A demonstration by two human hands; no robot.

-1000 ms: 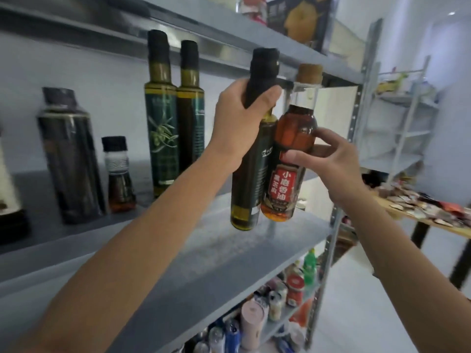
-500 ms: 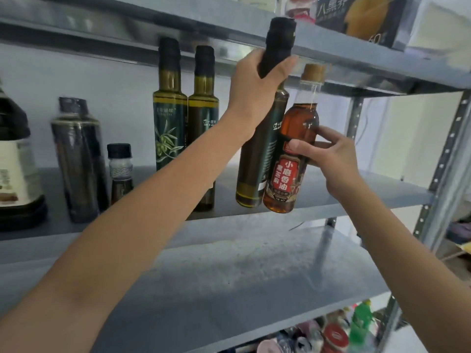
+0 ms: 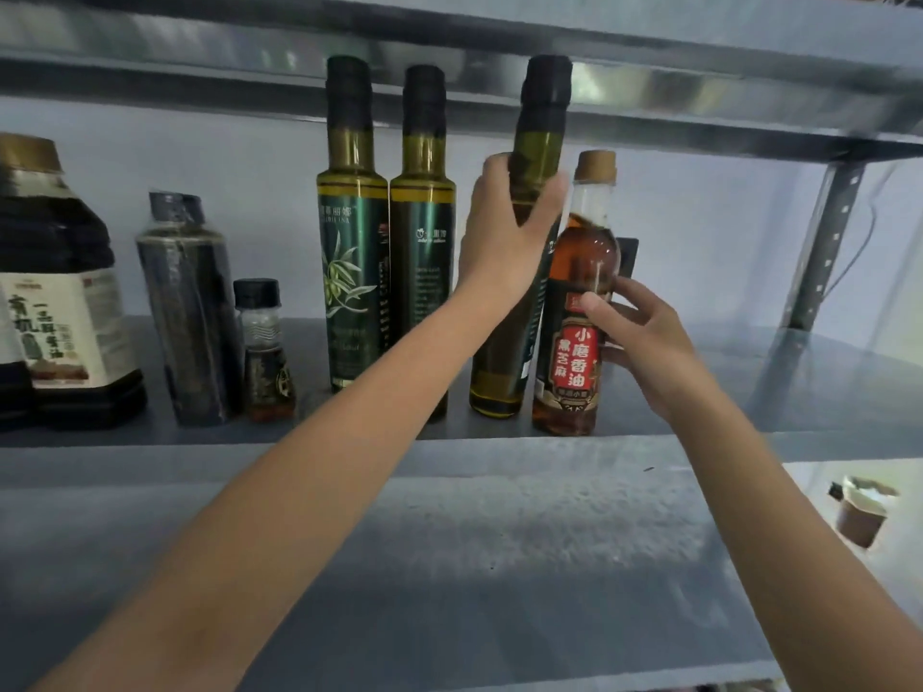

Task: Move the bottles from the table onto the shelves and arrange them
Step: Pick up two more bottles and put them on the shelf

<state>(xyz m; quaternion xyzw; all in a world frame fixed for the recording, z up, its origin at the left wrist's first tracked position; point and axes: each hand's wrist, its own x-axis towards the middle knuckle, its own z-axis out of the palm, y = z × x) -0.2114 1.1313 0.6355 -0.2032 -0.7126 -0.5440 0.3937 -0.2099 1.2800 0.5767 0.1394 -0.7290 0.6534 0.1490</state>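
Note:
My left hand [image 3: 504,237] grips the neck of a tall dark olive oil bottle [image 3: 499,387] with a black cap, its base resting on the grey shelf [image 3: 724,387]. Right beside it, my right hand [image 3: 634,332] holds a sesame oil bottle [image 3: 574,362] with amber oil, a red label and a tan cap, its base at the shelf's front edge. The two held bottles touch each other. To their left on the same shelf stand two more tall green olive oil bottles [image 3: 352,272] [image 3: 422,252].
Further left stand a small dark bottle [image 3: 262,352], a black wrapped bottle [image 3: 187,312] and a large soy sauce jug [image 3: 60,302]. A steel shelf [image 3: 449,22] hangs close above the caps. An upright post [image 3: 829,242] stands right, a lower shelf board [image 3: 449,566] juts forward below.
Both hands carried the two bottles inward and down from the air in front of the shelf until their bases reached the board beside the green bottles. The view swung left.

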